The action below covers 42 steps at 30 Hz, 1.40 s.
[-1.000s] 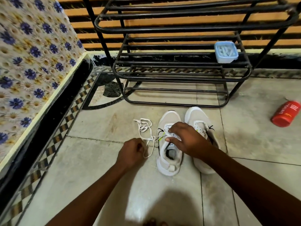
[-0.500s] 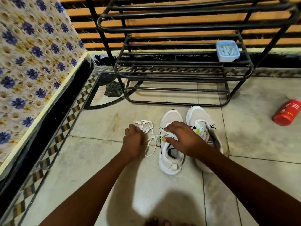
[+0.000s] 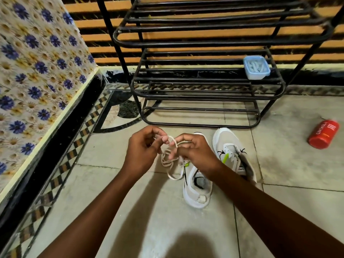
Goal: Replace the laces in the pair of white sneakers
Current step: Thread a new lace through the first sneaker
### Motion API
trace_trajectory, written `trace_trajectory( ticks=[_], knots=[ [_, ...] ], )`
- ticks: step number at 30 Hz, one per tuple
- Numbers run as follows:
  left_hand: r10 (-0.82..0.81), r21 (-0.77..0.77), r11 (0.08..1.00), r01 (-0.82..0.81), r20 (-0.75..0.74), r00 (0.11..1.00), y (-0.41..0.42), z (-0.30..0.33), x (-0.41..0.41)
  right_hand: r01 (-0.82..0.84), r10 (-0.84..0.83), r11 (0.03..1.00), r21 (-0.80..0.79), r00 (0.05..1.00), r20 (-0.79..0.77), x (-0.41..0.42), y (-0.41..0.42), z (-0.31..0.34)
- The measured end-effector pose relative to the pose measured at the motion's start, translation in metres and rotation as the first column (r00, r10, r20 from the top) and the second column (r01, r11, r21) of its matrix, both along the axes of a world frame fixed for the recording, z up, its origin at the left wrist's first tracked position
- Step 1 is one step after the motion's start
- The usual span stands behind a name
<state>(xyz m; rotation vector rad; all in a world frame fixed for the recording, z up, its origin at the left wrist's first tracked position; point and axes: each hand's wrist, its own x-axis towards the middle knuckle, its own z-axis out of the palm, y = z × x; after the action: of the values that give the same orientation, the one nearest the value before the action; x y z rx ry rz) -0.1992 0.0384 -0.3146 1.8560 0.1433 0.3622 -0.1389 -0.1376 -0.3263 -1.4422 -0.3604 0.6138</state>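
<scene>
White lace (image 3: pixel 172 159) between left hand (image 3: pixel 143 151) and right hand (image 3: pixel 193 151).

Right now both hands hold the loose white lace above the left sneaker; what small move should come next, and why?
Probably draw the hands apart to untangle the lace. It hangs in looped coils between the left hand and right hand, both pinching it. The left sneaker below looks unlaced, so a free end seems needed first.

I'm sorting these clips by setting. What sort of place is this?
Probably a home's entryway or shoe corner: a black metal shoe rack stands against the wall on a tiled stone floor, and a pair of white sneakers sits before it.
</scene>
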Motion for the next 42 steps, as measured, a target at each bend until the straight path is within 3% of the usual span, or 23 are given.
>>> trace_trajectory(
  ticks=[4,6,8,10,12,14,16,21,24,26,28,30,32,34,37,39,42],
  knots=[
    [0.154,0.180,0.973,-0.145,-0.034,0.987,0.016,-0.016,-0.012,0.063,-0.062,0.998,-0.003,0.997,0.041,0.000,-0.010,0.008],
    [0.248,0.332,0.928,-0.170,-0.211,0.945,0.029,-0.040,-0.029,0.084,-0.068,0.993,-0.087,0.983,0.171,0.006,-0.015,0.011],
    [0.269,0.461,0.887,0.001,-0.518,0.812,0.034,-0.066,-0.045,0.083,-0.034,0.983,-0.161,0.958,0.285,0.011,-0.019,0.016],
    [0.255,0.507,0.844,0.177,-0.669,0.698,0.029,-0.071,-0.053,0.041,0.038,0.977,-0.207,0.930,0.365,0.011,-0.021,0.023],
    [0.149,0.432,0.888,0.157,-0.594,0.791,0.016,-0.058,-0.045,-0.034,0.135,0.970,-0.239,0.899,0.418,0.007,-0.020,0.029],
    [-0.138,0.060,0.981,0.183,-0.442,0.886,-0.003,-0.027,-0.029,-0.038,0.131,0.978,-0.206,0.878,0.461,0.004,-0.017,0.033],
    [-0.356,-0.234,0.928,0.291,-0.315,0.880,-0.019,0.001,-0.018,0.028,0.056,0.986,-0.162,0.868,0.494,0.004,-0.018,0.037],
    [-0.327,-0.091,0.945,0.314,-0.261,0.908,-0.020,-0.010,-0.013,0.119,-0.054,0.986,-0.120,0.894,0.444,0.009,-0.036,0.040],
    [-0.248,0.123,0.931,0.344,-0.477,0.843,0.007,-0.047,-0.022,0.105,-0.019,0.981,-0.165,0.889,0.457,0.006,-0.048,0.040],
    [-0.045,0.329,0.879,0.346,-0.664,0.746,0.019,-0.065,-0.032,0.077,0.032,0.975,-0.208,0.880,0.474,0.000,-0.055,0.041],
    [0.087,0.446,0.844,0.297,-0.661,0.746,0.020,-0.065,-0.039,0.036,0.068,0.977,-0.211,0.880,0.469,-0.008,-0.060,0.043],
    [-0.048,0.359,0.885,0.295,-0.561,0.827,0.011,-0.050,-0.039,0.005,0.092,0.980,-0.200,0.876,0.474,-0.016,-0.062,0.044],
    [-0.300,-0.001,0.943,0.333,-0.434,0.849,-0.010,-0.021,-0.037,0.007,0.095,0.980,-0.198,0.863,0.496,-0.023,-0.064,0.045],
    [-0.408,-0.273,0.903,0.332,-0.303,0.861,-0.028,-0.002,-0.036,0.034,0.074,0.981,-0.193,0.847,0.526,-0.026,-0.064,0.048],
    [-0.340,-0.302,0.914,0.272,-0.199,0.919,-0.036,0.001,-0.039,0.068,0.027,0.984,-0.164,0.856,0.517,-0.024,-0.065,0.052],
    [-0.252,-0.288,0.940,0.185,-0.218,0.943,-0.029,-0.010,-0.044,0.073,0.011,0.985,-0.154,0.874,0.486,-0.021,-0.066,0.056],
    [-0.148,-0.014,0.988,0.152,-0.337,0.930,-0.008,-0.034,-0.059,0.058,0.018,0.986,-0.155,0.893,0.449,-0.020,-0.069,0.056]
  ],
)
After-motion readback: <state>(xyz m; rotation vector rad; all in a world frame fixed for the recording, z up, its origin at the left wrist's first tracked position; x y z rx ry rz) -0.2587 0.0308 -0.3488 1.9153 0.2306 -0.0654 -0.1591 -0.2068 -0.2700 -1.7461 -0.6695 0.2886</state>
